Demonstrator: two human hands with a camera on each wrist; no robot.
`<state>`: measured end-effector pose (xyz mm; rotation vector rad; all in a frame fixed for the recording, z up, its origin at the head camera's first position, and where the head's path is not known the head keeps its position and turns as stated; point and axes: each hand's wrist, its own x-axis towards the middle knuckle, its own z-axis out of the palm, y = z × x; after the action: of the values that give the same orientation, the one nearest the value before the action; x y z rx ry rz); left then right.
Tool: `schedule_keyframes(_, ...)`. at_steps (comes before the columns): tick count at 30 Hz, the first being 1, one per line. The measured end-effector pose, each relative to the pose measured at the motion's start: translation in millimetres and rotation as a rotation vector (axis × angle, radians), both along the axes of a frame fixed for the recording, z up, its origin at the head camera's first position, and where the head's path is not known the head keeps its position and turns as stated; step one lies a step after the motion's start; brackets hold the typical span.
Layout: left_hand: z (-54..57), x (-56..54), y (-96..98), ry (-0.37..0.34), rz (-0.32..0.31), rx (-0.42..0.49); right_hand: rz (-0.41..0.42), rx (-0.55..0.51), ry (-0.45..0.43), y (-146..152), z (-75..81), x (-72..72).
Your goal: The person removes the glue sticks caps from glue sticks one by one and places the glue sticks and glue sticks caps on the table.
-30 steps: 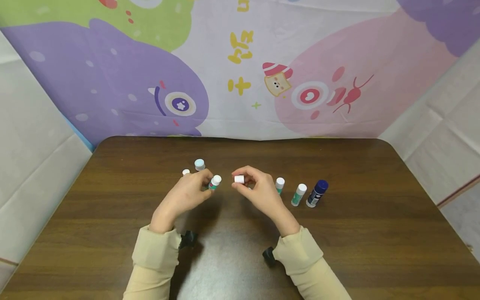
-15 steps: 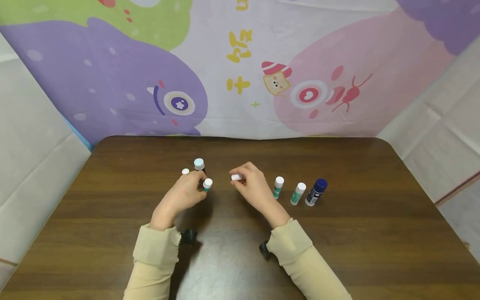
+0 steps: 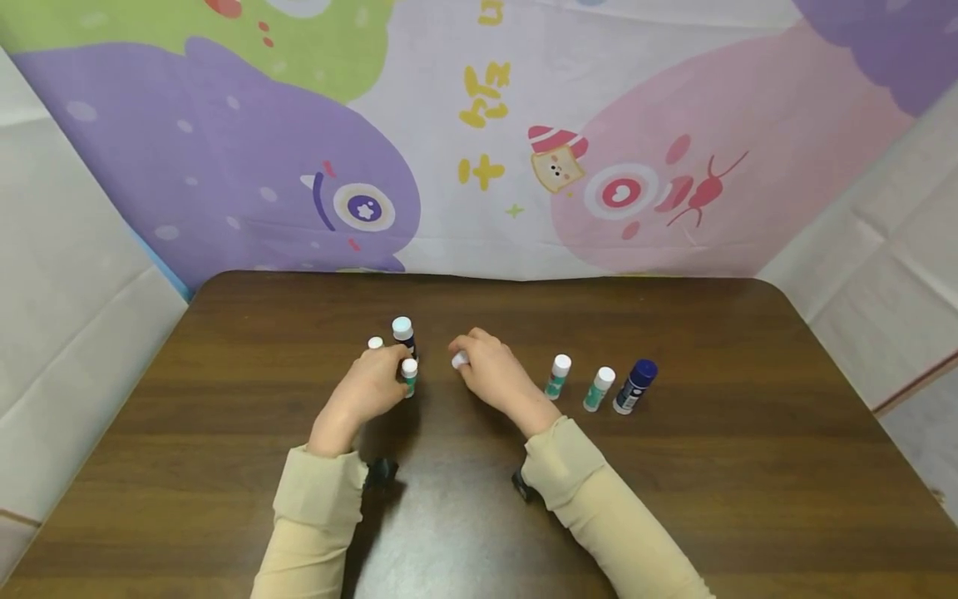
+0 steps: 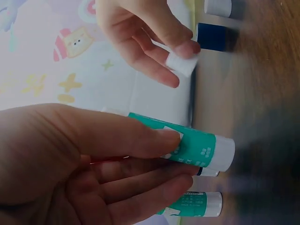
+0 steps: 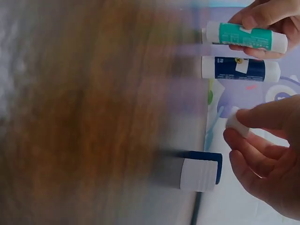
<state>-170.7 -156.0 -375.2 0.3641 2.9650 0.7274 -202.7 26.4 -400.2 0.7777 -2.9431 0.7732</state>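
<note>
Left hand grips a slim green plastic tube with white ends, shaped like a glue stick, and holds it near upright just above or on the dark-brown wood-grain counter; we cannot tell whether its base touches. Just beyond that hand's fingers stands a thicker navy plastic tube with white ends. Past its knuckles, partly hidden, we note a second green tube.

Right hand pinches a short white plastic cap between thumb and fingers, clear of the counter and apart from the left hand's tube. Below and slightly right of its fingertips are a loose white ribbed cap and a loose navy cap. Farther right of the right hand stand two white-capped green tubes and a navy tube with a navy cap.

Step in hand, as we judge it: uncapping, with the green tube parted from its cap and each hand putting its piece down. Its upper end is too small for us to confirm that it is bare.

Next move, in our judgement: seat the tube's base flat beside the navy tube before the left hand lets go, and lower the white cap near the two loose ones without knocking either.
</note>
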Motion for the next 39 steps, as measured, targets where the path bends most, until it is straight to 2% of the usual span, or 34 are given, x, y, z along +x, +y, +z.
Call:
schedule_keyframes(6, -2.7, -1.3, 2.3, 0.015, 0.015, -0.016, 0.022, 0.066, -0.003, -3, -0.8, -1.9)
schedule_keyframes(15, -3.3, -1.4, 4.7, -0.016, 0.038, -0.029, -0.004, 0.242, 0.159, -7, -3.7, -8.7)
schedule_keyframes(21, -4.6, -1.0, 4.3, 0.019, 0.045, -0.029, -0.05, 0.292, 0.141, -9, -5.7, -12.3)
schedule_keyframes(29, -4.0, -0.4, 3.4, 0.037, 0.076, -0.024, -0.046, 0.356, 0.111, -11, -5.7, -13.1)
schedule_keyframes(39, -4.8, -0.9, 3.3, 0.039, 0.096, -0.033, -0.044, 0.353, 0.089, -10, -8.4, -13.5)
